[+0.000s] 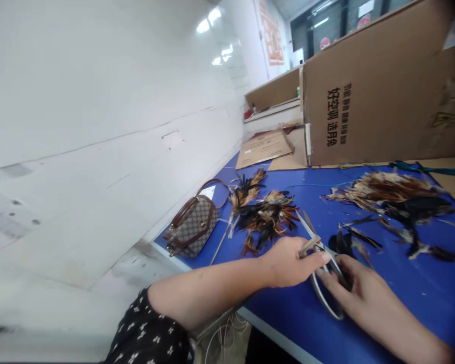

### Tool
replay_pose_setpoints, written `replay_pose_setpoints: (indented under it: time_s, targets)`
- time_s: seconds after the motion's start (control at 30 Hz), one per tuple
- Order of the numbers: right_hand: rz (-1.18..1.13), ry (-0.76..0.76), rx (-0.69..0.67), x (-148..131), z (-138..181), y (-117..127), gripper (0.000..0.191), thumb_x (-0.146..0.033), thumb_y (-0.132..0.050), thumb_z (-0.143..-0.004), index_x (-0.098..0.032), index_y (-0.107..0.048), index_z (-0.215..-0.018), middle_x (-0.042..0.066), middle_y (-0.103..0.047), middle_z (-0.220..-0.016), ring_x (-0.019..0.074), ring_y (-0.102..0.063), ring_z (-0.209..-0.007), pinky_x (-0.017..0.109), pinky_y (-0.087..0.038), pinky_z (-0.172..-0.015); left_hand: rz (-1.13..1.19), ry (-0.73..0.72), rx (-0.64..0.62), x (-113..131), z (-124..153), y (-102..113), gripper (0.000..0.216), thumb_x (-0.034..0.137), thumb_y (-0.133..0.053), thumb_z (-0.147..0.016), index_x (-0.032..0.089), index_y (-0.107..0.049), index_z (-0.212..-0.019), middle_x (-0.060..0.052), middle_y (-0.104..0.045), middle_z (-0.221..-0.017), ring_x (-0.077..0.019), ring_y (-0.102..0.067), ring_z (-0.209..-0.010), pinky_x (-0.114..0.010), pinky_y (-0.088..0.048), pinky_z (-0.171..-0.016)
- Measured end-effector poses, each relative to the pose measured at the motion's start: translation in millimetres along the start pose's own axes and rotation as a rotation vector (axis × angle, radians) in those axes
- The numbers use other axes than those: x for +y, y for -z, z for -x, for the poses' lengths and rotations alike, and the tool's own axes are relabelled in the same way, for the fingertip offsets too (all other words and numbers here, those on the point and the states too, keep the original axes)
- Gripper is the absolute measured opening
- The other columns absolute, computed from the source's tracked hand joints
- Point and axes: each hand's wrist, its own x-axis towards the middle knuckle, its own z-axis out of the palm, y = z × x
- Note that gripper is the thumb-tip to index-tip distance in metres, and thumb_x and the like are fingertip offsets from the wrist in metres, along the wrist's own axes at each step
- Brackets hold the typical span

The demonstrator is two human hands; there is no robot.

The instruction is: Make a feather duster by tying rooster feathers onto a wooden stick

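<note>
A pair of metal scissors (328, 298) is held over the near part of the blue table, blades pointing away and slightly left. My right hand (364, 290) is closed around the handles. My left hand (290, 263) is closed at the pivot, its thumb lying across the metal. A short tan strip (309, 246) shows at its fingers; I cannot tell what it is. Just beyond the left hand lies a bunch of brown and black feathers (271, 215). Loose dark feathers (358, 235) lie beyond the right hand.
A larger feather pile (390, 194) spreads at the right. At the left table edge stands a checked brown handbag (195, 225), beside a white wall (79, 91). A large cardboard panel (379, 96) rises at the back, with flat cardboard (265, 147) to its left.
</note>
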Motion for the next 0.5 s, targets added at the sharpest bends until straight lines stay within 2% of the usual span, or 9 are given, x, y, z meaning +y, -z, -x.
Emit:
replay_pose_setpoints:
  time_s: [0.17, 0.27, 0.37, 0.43, 0.5]
  targets:
    - [-0.047, 0.166, -0.065, -28.2, -15.4, -38.2, 0.032, -0.049, -0.052, -0.097, -0.02, -0.063, -0.106, 0.007, -0.075, -0.087, 0.0225, -0.071, -0.071, 0.034, -0.058, -0.066, -0.068, 0.012, 0.16, -21.3, 6.8, 18.8, 0.031, 0.042, -0.058, -0.092, 0.014, -0.07, -0.089, -0.002, -0.065, -0.073, -0.0152, -0.057, -0.069, -0.025, -0.047, -0.066]
    - [0.014, 0.345, 0.058, -33.3, -12.9, -46.2, 0.037, -0.043, -0.052, -0.099, -0.019, -0.061, -0.126, 0.014, -0.072, -0.12, 0.0284, -0.072, -0.104, 0.043, -0.06, -0.091, -0.147, 0.039, 0.185, -37.9, 8.8, 43.5, 0.032, 0.042, -0.055, -0.093, 0.014, -0.071, -0.087, -0.002, -0.065, -0.073, -0.0158, -0.059, -0.069, -0.026, -0.049, -0.066]
    - [0.122, 0.469, 0.193, -22.8, -5.1, -44.8, 0.045, -0.04, -0.055, -0.098, -0.021, -0.055, -0.139, 0.015, -0.056, -0.148, 0.0318, -0.06, -0.131, 0.05, -0.052, -0.109, -0.261, 0.117, 0.236, -56.5, 10.3, 83.3, 0.031, 0.042, -0.058, -0.092, 0.015, -0.072, -0.089, -0.003, -0.068, -0.074, -0.0166, -0.062, -0.069, -0.025, -0.049, -0.066]
    - [0.186, 0.479, 0.181, -5.1, 0.1, -42.6, 0.046, -0.04, -0.055, -0.099, -0.023, -0.055, -0.141, 0.013, -0.054, -0.151, 0.032, -0.059, -0.132, 0.052, -0.052, -0.11, -0.364, 0.213, 0.31, -69.6, 12.8, 116.4, 0.031, 0.042, -0.058, -0.092, 0.015, -0.072, -0.088, -0.005, -0.07, -0.077, -0.0179, -0.065, -0.07, -0.026, -0.05, -0.066]
    - [0.232, 0.469, 0.143, 19.4, 5.0, -42.0, 0.042, -0.042, -0.055, -0.099, -0.024, -0.057, -0.137, 0.012, -0.06, -0.145, 0.0318, -0.063, -0.126, 0.054, -0.054, -0.107, -0.518, 0.3, 0.376, -82.5, 16.5, 150.1, 0.032, 0.041, -0.055, -0.094, 0.014, -0.073, -0.091, -0.008, -0.073, -0.085, -0.0193, -0.068, -0.077, -0.026, -0.052, -0.071]
